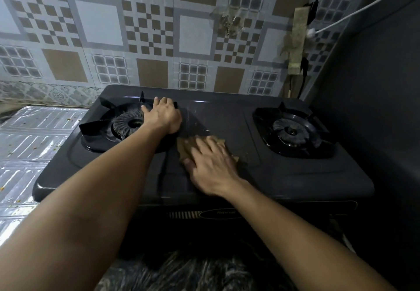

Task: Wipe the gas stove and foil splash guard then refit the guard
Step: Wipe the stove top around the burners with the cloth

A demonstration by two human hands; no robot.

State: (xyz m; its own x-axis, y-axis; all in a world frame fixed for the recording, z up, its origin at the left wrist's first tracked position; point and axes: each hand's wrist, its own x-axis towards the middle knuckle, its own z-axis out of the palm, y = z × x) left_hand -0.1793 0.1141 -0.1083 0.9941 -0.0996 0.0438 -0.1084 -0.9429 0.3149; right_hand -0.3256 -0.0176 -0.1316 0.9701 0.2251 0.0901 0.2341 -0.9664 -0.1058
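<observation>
The right hand (210, 163) lies flat on a brown cloth (188, 146), fingers straight and slightly spread, pressing it onto the top of the gas stove (227, 118) in the strip between the two burners. The cloth shows past the fingertips and on the thumb side; the rest is hidden under the palm.

Just beyond and to the left of that hand, the left hand (164, 115) rests palm down on the stove top, at the right edge of the left burner (130, 123). Its fingers reach toward the back of the stove, and whether they curl round the black pan support (97, 127) or only lie against it cannot be told. The two hands are close but apart.

To the right of the right hand, well apart from it, sits the right burner (292, 131) with its own pan support, untouched.

Far to the left of both hands, off the stove, the foil splash guard (29, 140) lies flat on the bench (4, 118) beside the stove, its ribbed silver surface dotted with small food specks.

Beyond the hands, behind the stove, rises a wall covered in a checked brown and grey pattern (159, 29). On its right part hang a black cable (314, 11) and a white cable (363, 6).
</observation>
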